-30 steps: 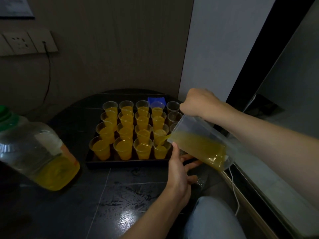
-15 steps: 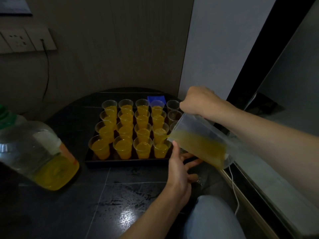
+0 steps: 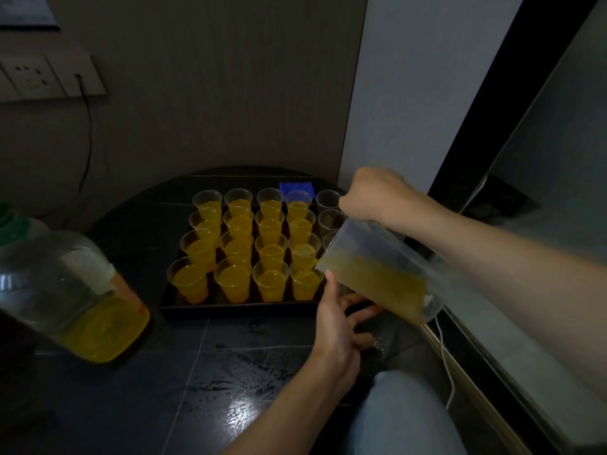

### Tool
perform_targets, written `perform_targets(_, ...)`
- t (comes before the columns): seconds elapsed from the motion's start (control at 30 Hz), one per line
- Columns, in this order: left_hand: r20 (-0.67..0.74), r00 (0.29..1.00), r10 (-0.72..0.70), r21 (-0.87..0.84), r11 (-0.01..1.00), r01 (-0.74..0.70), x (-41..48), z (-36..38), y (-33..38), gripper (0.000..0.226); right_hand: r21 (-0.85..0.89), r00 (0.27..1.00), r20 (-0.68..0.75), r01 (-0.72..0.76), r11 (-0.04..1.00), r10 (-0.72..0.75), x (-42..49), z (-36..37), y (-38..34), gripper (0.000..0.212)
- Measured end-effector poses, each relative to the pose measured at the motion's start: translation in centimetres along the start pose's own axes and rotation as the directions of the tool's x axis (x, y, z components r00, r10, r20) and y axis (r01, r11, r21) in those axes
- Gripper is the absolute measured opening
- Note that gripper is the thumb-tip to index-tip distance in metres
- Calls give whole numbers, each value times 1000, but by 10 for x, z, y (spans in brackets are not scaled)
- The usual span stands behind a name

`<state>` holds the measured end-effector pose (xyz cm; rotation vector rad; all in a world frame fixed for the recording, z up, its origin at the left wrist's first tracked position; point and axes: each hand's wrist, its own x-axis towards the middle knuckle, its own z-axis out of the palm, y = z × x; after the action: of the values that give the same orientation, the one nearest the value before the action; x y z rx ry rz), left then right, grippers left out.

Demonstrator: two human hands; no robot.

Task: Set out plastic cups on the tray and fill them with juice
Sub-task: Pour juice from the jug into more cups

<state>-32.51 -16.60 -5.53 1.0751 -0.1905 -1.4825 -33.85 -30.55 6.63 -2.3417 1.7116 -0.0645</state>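
Your right hand (image 3: pixel 374 195) is clenched on the top of the tilted jug (image 3: pixel 377 267), and juice runs from its lip into the front cup (image 3: pixel 305 284) of the fourth column on the tray (image 3: pixel 236 310). Your left hand (image 3: pixel 335 326) sits at the tray's near right corner under the jug, thumb straight and fingers half hidden, so I cannot tell if they hold anything. Four columns look filled, and the empty cups (image 3: pixel 328 200) of the rightmost column are what I judge is left.
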Motion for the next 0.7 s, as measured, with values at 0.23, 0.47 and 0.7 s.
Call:
perform_targets(0.23, -3, 1000, 6, 18, 1000, -6, 3, -1, 0, 57, 2, 1000, 2, 0, 1000, 0, -1, -2, -1, 24)
perform_targets(0.47, -19, 999, 29, 79, 997, -27, 7, -7, 1, 54, 101, 999, -8, -33, 994, 34, -6, 2, 8, 27)
perform_targets(0.7, -22, 998, 54, 205, 978, -48, 7, -9, 5, 39, 146, 996, -62, -54, 988, 64, -15, -3, 17, 27)
